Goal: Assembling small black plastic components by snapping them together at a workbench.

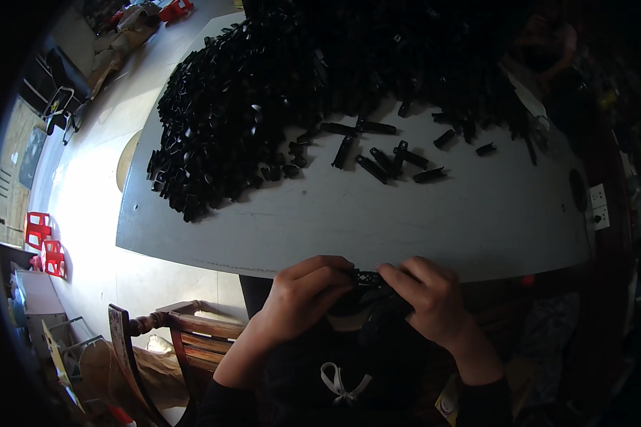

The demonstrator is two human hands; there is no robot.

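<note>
Both hands meet at the near edge of a grey-white table [306,228]. Between them is a small black plastic part [367,278] with cut-outs along it. My left hand [310,288] is closed on its left end, fingers bent over it. My right hand [427,295] pinches the right end between thumb and fingers. Dark shapes just below the part are too dim to make out. Several loose black parts of long, narrow form [372,169] lie on the table beyond my hands.
A large heap of black plastic parts [221,121] covers the far and left table. Another person's hand [548,53] shows dimly at the far right. A wooden chair [206,331] stands at lower left, red stools [50,256] farther left. A wall socket [598,206] is at right.
</note>
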